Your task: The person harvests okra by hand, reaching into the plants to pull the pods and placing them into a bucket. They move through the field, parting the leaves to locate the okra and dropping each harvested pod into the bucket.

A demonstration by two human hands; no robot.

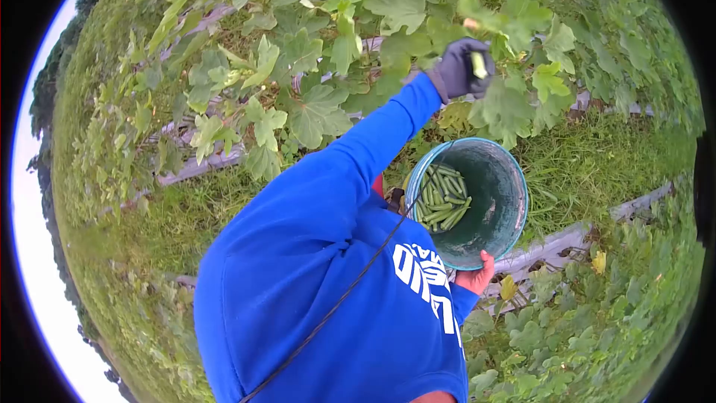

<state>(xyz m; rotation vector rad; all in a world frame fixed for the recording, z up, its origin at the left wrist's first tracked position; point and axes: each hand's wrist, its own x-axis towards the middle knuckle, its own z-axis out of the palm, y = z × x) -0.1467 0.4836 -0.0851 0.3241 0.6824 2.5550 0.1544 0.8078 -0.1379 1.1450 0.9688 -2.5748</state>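
My left hand (464, 69), in a dark glove, reaches out among the leaves of the okra plants (317, 116). Its fingers are closed around a pale green okra pod (479, 66), of which only a short part shows. My right hand (476, 276) is bare and grips the rim of a teal bucket (498, 186) at the lower edge. Inside the bucket, several green okra pods (444, 198) lie heaped on the side nearer my body. Part of the right hand is hidden behind the bucket and my blue sleeve.
Grass (567, 164) runs between the plant rows. Pale plastic sheeting (548, 250) lies along the ground on the right, with more okra plants (567, 336) beyond it. A dark cord (339, 302) crosses my blue sweatshirt (298, 276) toward the bucket.
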